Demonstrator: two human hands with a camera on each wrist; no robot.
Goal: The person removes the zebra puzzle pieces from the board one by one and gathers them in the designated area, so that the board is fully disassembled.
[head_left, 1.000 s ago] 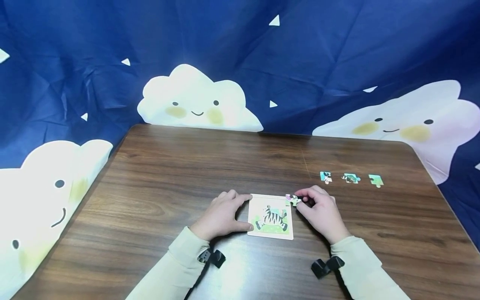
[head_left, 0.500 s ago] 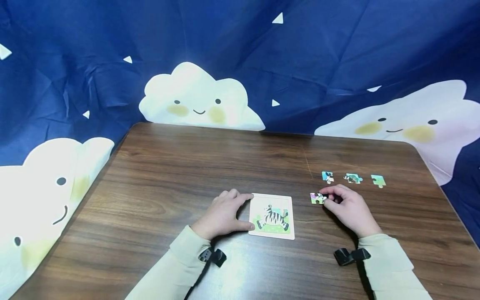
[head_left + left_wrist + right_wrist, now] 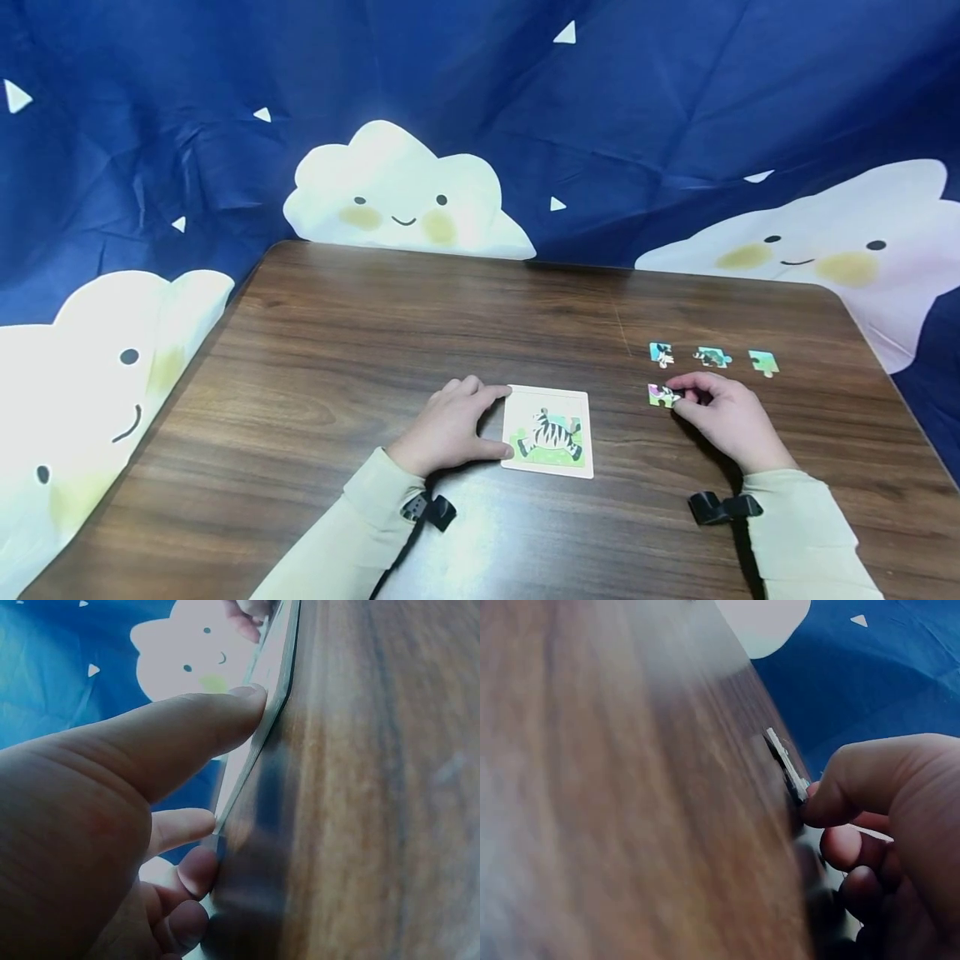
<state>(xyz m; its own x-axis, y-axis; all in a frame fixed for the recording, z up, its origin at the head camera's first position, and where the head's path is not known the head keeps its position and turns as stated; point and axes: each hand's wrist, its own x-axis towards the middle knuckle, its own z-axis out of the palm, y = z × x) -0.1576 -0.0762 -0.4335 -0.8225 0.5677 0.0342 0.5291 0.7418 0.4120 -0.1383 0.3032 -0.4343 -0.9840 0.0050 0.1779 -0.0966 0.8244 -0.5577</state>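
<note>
A square puzzle board [image 3: 547, 400] with a pale rim and a zebra picture lies on the table. My left hand [image 3: 454, 427] rests at its left edge, index finger at the upper corner and thumb lower down. In the left wrist view the thumb [image 3: 202, 724] touches the board's rim [image 3: 281, 675]. Right of the board, my right hand [image 3: 731, 417] pinches a pink, white and green puzzle piece [image 3: 661, 395] by its right side. The right wrist view shows this piece [image 3: 786, 765] edge-on, close to the table; whether it touches the wood I cannot tell.
Beyond my right hand, three puzzle pieces lie in a row: a blue and white one [image 3: 662, 354], a blue-green one [image 3: 712, 357] and a green one [image 3: 763, 362]. The brown wooden table [image 3: 360, 333] ends at a blue cloud-print cloth [image 3: 465, 75].
My right hand has moved right, carrying the puzzle piece from the board's upper right corner to a spot below the row of pieces. The left hand stays at the board's left edge.
</note>
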